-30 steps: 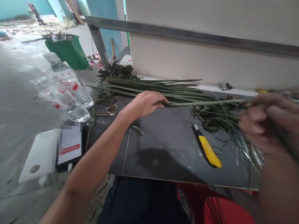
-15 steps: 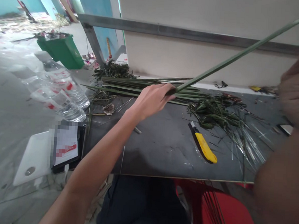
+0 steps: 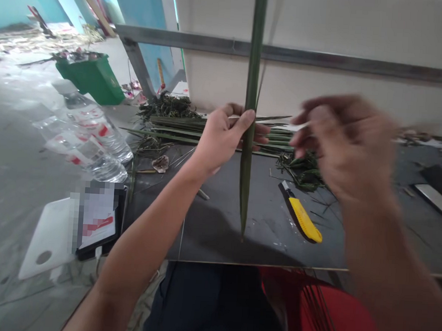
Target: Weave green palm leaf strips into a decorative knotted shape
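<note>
My left hand is closed around a long green leaf strip, thumb in front and fingers behind. The strip stands upright, its pointed lower end over the dark tabletop and its top running out of view. To the right, my right hand is raised and blurred; its fingers look loosely bent and apart, with nothing visible in them. A yellow utility knife lies on the table below, blade out. Behind the left hand lies a bundle of leaf strips. Tangled green leaves are partly hidden by the right hand.
Plastic water bottles stand at the left, beside a tablet-like device and a white flat object. A green bin is on the floor behind. A metal rail crosses the wall. A red stool sits below the table edge.
The leaf strip has swung from slanting up to the right to upright, as my left hand turned. My right hand has come in from the right edge towards the middle.
</note>
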### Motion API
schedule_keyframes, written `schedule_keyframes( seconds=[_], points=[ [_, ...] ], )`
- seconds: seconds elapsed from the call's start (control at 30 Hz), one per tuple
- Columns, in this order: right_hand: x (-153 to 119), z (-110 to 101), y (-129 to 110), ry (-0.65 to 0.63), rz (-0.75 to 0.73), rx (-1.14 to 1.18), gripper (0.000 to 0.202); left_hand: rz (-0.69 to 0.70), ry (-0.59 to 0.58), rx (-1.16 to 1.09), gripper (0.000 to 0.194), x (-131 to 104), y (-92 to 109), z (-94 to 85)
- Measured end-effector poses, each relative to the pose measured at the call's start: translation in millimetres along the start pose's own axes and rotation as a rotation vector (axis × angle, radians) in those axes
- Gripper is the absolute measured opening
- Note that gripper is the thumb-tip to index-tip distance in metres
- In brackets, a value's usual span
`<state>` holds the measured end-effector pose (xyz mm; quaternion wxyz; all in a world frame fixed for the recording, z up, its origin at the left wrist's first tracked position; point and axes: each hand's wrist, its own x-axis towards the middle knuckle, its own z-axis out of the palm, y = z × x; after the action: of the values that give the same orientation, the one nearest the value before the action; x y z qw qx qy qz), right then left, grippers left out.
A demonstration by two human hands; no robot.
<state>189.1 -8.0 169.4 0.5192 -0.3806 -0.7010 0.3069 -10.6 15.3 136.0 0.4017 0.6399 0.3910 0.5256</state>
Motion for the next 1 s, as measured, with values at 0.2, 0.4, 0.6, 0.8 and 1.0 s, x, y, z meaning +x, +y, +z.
schedule_keyframes(
  seconds=[0.2,0.4,0.6,0.8,1.0],
  points=[
    [-17.7,57.4,76.7,-0.12,0.19,0.022,0.025,-0.207,-0.018,-0.039,0.023,-27.2,-60.9,3.7],
    [-29.0,79.2,117.2,-0.25,0.444,0.175,0.032,-0.327,0.006,0.0,0.017,-43.1,-103.2,-14.4],
    [-32.9,91.3,134.7,-0.283,0.474,0.24,0.035,-0.408,-0.071,-0.118,0.017,-49.8,-115.6,-22.1],
    [-34.9,97.2,147.3,-0.287,0.484,0.27,0.032,-0.426,-0.08,-0.077,0.024,-51.2,-122.7,-25.3],
    [-30.6,98.2,146.9,-0.321,0.498,0.091,0.026,-0.442,0.037,0.146,0.034,-55.0,-135.8,-21.8]
  ],
)
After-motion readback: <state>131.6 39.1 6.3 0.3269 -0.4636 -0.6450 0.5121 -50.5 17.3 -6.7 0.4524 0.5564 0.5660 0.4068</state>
